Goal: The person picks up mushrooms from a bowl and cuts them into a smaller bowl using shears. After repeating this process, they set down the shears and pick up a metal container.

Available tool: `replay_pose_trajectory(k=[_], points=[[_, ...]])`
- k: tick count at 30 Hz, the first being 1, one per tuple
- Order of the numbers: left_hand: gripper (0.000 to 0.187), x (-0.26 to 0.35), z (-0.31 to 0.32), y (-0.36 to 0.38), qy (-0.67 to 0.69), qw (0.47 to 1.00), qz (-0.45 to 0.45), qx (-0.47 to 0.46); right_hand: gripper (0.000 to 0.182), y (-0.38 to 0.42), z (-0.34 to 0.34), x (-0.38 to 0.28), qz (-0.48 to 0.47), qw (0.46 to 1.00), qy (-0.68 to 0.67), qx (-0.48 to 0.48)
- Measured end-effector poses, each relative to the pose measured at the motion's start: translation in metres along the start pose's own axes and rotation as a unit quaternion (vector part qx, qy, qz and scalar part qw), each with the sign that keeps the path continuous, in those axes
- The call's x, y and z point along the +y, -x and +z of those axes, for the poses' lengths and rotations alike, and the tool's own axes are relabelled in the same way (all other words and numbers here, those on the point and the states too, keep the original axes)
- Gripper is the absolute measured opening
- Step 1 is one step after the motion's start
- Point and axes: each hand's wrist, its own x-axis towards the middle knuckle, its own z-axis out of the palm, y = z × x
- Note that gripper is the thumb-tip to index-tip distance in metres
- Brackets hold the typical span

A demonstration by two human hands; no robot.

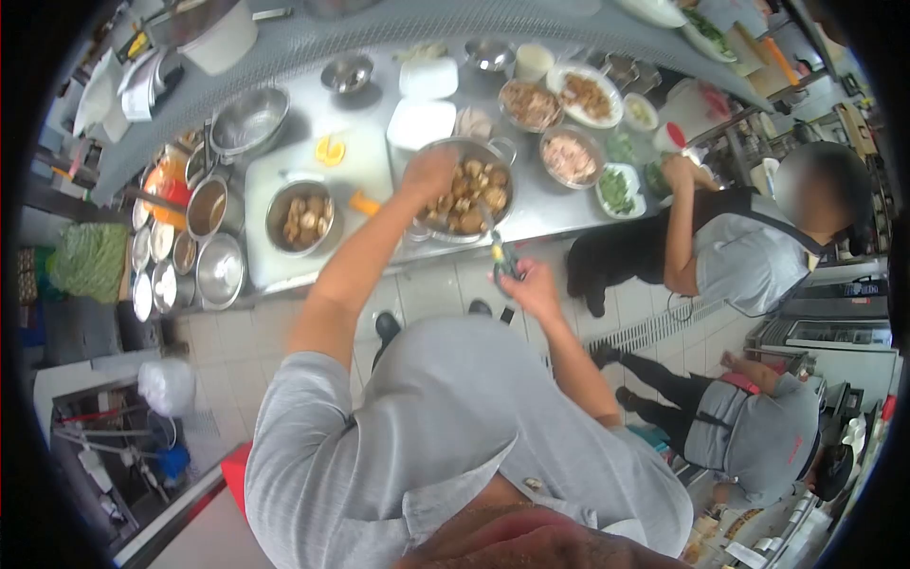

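Note:
My right hand is closed around the handles of a pair of kitchen scissors, whose blades point into a metal pot. Brown mushrooms fill much of that pot. Over its left side, my left hand reaches in with fingers curled; what they hold is hidden. To the left, a smaller metal pot with more mushroom pieces stands on a white cutting board. Between the two pots lies a yellow handle; the rest of that tool is not visible.
Orange pieces lie on the board. Beyond are white containers, a metal colander, a bowl of pale pink meat and a plate of greens. One co-worker stands at the counter's right; another person works behind.

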Motion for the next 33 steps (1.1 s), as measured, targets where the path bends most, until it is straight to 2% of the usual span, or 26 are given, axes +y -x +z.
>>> replay_pose_trajectory(k=[4,8,11,12,13,14,17,21,25,30,33], points=[[0.031,0.003,0.040,-0.025,-0.045,0.999,0.008,0.003,0.054,0.007,-0.007,0.007,-0.007,0.999,0.027,0.028],[0.021,0.007,0.003,-0.014,-0.015,1.000,0.026,-0.007,0.055,0.019,-0.016,0.002,0.012,0.999,-0.001,0.037],[0.030,0.005,-0.030,-0.001,0.096,0.995,-0.003,-0.026,0.054,0.022,-0.019,0.005,0.015,0.999,-0.002,0.038],[0.033,0.000,-0.031,0.007,0.252,0.966,-0.044,-0.045,0.053,0.022,-0.019,0.004,0.010,0.999,-0.003,0.035],[0.037,-0.005,-0.030,0.020,0.402,0.910,-0.084,-0.062,0.053,0.021,-0.019,0.002,0.004,0.999,-0.004,0.033],[0.041,-0.008,-0.029,0.031,0.541,0.829,-0.120,-0.078,0.053,0.019,-0.017,-0.002,-0.011,1.000,0.002,0.029],[0.044,-0.015,-0.014,0.060,0.684,0.721,-0.094,-0.065,0.054,0.014,-0.014,-0.017,-0.058,0.998,0.022,0.024],[0.047,-0.012,-0.013,0.086,0.740,0.663,-0.088,-0.069,0.055,0.006,-0.004,-0.025,-0.128,0.991,0.044,0.010],[0.051,-0.016,-0.008,0.097,0.741,0.668,-0.056,-0.042,0.053,0.005,0.001,-0.035,-0.122,0.992,0.040,-0.015],[0.051,-0.006,-0.023,0.108,0.722,0.688,-0.070,-0.028,0.055,0.008,-0.001,-0.044,-0.140,0.988,0.067,-0.014],[0.052,-0.004,-0.025,0.109,0.722,0.687,-0.079,-0.030,0.055,0.009,-0.004,-0.046,-0.115,0.991,0.068,-0.032]])
